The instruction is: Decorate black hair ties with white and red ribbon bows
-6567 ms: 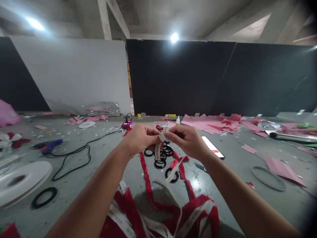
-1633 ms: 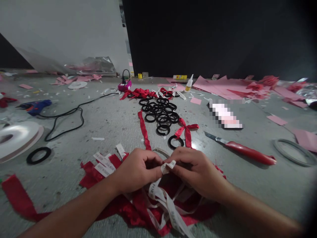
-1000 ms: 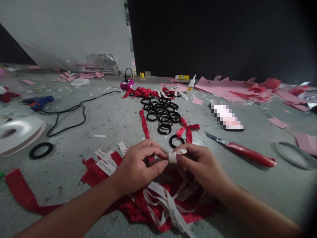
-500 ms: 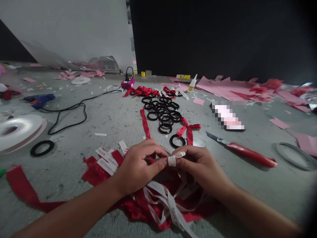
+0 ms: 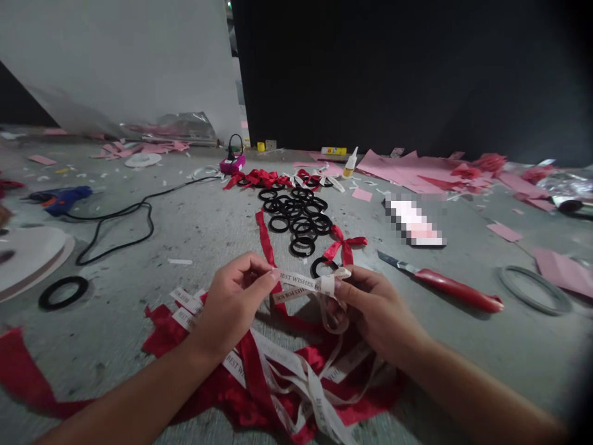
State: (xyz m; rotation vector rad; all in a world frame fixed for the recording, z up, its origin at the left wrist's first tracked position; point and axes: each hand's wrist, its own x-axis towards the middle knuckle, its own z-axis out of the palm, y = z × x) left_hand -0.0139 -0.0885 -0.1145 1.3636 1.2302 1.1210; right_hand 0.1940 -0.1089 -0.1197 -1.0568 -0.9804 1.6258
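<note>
The person's left hand (image 5: pixel 234 301) and right hand (image 5: pixel 383 308) hold a white printed fabric ribbon (image 5: pixel 299 280) between them, above tangled red fabric ribbons (image 5: pixel 231 398); black round rings (image 5: pixel 301 232) lie beyond.

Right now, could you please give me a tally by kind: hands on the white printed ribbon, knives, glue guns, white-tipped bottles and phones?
Hands on the white printed ribbon: 2, the left hand and the right hand
Red-handled knife: 1
Blue glue gun: 1
White-tipped bottle: 1
Phone: 1
Total: 6
</note>
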